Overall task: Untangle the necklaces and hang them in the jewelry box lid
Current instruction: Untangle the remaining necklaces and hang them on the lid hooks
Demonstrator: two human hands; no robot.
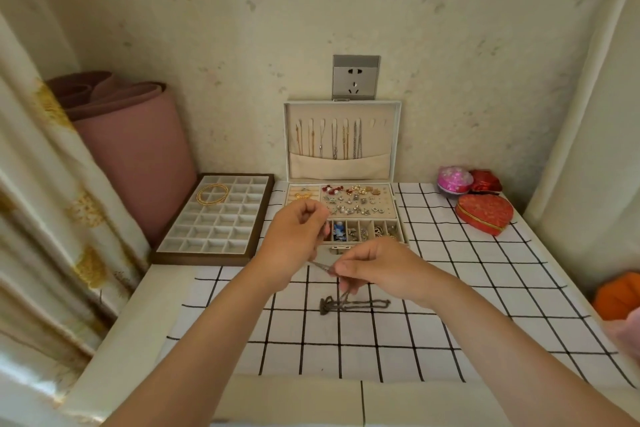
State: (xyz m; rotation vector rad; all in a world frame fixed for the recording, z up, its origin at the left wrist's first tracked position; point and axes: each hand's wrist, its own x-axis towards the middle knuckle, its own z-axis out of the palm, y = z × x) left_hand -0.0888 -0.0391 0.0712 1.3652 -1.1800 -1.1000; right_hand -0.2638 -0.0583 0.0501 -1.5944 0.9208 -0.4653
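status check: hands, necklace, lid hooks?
Both hands pinching dark necklace, its tail bunched on checked cloth. Lid: six hooks filled, two right free. Path clear.

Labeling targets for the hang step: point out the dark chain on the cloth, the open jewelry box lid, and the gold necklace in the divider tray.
dark chain [360, 304]: head view, on the strands lying on the cloth.
jewelry box lid [381, 142]: head view, bare lining right of the hung chains.
gold necklace [212, 193]: head view, on the coiled loop.
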